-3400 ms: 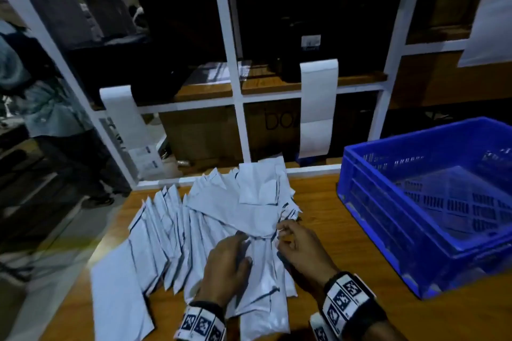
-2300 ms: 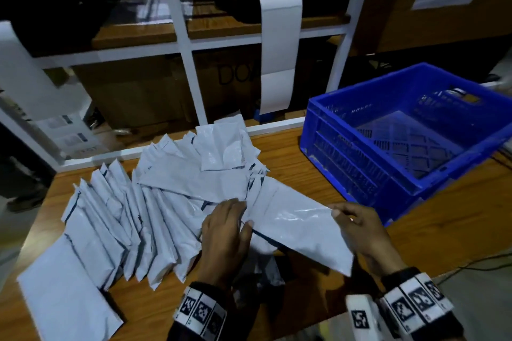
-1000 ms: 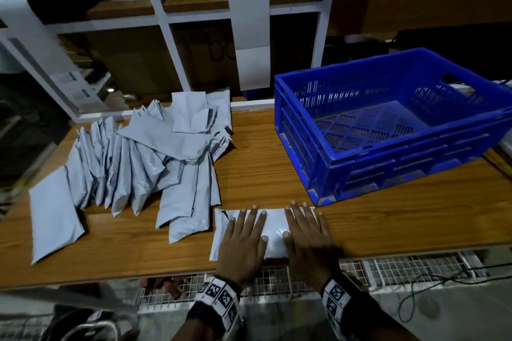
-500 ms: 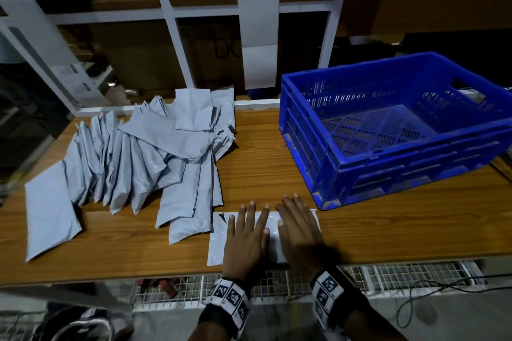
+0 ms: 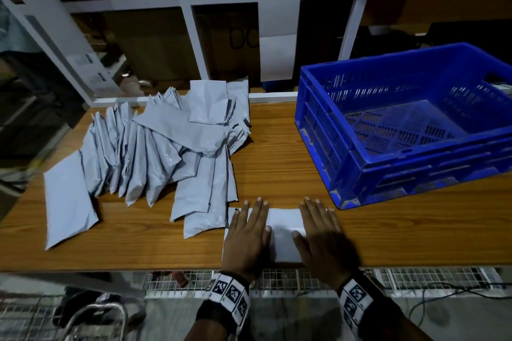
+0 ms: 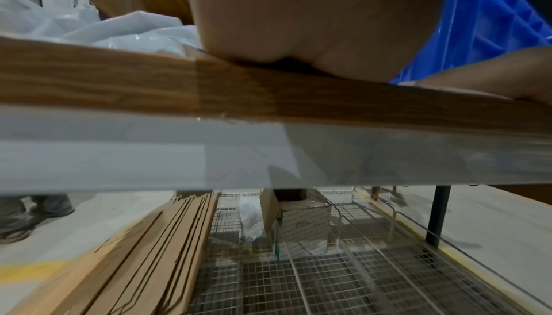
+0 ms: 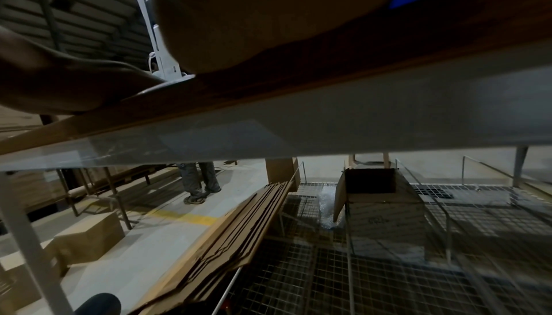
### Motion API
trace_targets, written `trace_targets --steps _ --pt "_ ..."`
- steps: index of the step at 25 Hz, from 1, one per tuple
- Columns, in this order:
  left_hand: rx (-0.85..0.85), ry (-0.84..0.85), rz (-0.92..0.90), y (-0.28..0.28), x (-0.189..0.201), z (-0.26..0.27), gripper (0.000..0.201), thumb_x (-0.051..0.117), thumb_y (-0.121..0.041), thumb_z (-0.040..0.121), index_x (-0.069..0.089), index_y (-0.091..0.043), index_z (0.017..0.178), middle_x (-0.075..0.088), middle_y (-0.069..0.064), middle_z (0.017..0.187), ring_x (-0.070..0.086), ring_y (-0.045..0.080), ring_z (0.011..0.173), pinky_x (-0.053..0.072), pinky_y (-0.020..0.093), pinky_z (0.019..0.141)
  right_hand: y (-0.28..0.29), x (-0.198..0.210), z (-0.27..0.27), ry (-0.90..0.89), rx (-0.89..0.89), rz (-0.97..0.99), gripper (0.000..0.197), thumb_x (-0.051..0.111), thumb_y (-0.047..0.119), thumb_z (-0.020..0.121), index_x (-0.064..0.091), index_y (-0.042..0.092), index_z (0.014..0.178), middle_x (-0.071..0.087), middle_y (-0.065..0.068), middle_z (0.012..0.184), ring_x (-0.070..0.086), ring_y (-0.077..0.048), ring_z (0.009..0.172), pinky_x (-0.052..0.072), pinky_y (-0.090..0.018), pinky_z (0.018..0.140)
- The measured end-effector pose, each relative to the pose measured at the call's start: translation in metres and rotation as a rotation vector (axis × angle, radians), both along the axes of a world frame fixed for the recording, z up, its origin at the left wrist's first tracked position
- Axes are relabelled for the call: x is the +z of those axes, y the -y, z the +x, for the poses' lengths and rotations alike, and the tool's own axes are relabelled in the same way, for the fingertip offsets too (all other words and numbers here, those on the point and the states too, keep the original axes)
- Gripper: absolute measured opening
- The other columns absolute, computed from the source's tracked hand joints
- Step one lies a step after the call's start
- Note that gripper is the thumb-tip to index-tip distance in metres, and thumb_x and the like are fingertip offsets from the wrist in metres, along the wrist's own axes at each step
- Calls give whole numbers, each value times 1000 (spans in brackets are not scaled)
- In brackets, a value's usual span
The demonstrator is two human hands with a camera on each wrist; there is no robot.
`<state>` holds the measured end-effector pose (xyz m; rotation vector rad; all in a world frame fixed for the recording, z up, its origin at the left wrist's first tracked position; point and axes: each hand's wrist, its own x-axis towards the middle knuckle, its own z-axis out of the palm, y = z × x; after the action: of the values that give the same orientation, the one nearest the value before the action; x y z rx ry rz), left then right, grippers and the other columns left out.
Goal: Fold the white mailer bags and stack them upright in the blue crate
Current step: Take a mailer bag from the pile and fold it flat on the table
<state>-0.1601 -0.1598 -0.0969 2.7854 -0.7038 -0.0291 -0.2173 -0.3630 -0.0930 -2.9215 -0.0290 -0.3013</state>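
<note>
one mailer bag [image 5: 284, 232] laid flat at desk [image 5: 388, 232] near edge, pinned under left hand [image 5: 246, 238] and right hand [image 5: 322, 241], fingers straight, nothing grasped — likely for creasing. blue crate [image 5: 343, 130] kept close right, unfilled. loose pile [image 5: 166, 152] left.

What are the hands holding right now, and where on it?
Nothing is gripped. The left hand and right hand press flat on the two ends of a folded mailer bag at the table's front edge.

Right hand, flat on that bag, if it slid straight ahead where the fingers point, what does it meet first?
Probably the blue crate. The right hand lies flat on the mailer bag, fingers aimed at the crate's near corner, with only bare table between. Depth is hard to judge.
</note>
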Motion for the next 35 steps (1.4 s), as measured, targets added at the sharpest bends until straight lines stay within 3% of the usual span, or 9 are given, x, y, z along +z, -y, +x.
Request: trace_targets --steps 2,7,11,14,17,20,22,28,35 --pt "-13 -30 -25 -1 0 2 62 12 -44 104 20 -22 160 11 -4 166 5 22 155 5 38 123 2 2 3 15 29 38 64 41 53 100 48 9 146 44 -11 153 41 -31 141 33 -49 114" --pt "-22 36 68 4 22 13 65 60 -44 91 44 -16 148 56 1 138 54 24 127 43 40 103 12 58 32 -368 29 69 79 65 68 78 50 17 136 53 -2 128 46 -24 122 38 -34 103" --pt "-46 217 -8 6 64 19 50 80 -30 71 61 -26 118 59 -6 98 60 22 95 31 37 85 -6 102 32 -275 46 53 24 71 37 84 65 20 100 57 1 106 53 -22 108 35 -31 81" --pt "-72 408 -187 -4 95 16 18 67 -19 69 66 -23 87 56 -6 84 54 21 83 25 33 75 -9 110 18 41 63 122 18 71 18 76 61 25 89 53 6 92 53 -23 92 37 -34 75" --pt "-150 421 -193 -14 98 5 10 59 -22 78 66 -19 85 55 -3 88 53 23 83 29 33 71 -8 87 -2 152 66 120 36 67 6 63 60 26 91 53 6 91 51 -23 90 40 -37 73" --pt "-240 212 -79 -20 70 -10 44 49 -61 90 67 -23 81 59 -6 96 54 18 92 42 36 73 -4 54 -25 59 68 218 44 60 -2 60 64 27 93 55 12 97 56 -21 95 36 -30 73" --pt "-242 115 -9 -19 53 -20 48 43 -62 95 68 -24 79 61 -6 101 55 19 98 43 38 78 4 41 -40 25 113 265 44 51 1 62 66 25 96 57 13 103 57 -19 101 38 -28 75" --pt "-100 175 -259 13 49 -19 12 55 -27 98 58 -17 104 55 -1 110 51 21 99 42 38 83 -1 48 -32 175 90 332 43 44 3 69 69 17 101 64 6 106 60 -21 103 50 -36 84" --pt "100 -10 -213 24 1 -25 60 29 -35 102 37 -6 153 35 12 159 34 29 147 21 44 118 -15 9 18 130 110 240 42 35 31 103 65 17 129 54 -5 146 43 -23 141 33 -40 113"
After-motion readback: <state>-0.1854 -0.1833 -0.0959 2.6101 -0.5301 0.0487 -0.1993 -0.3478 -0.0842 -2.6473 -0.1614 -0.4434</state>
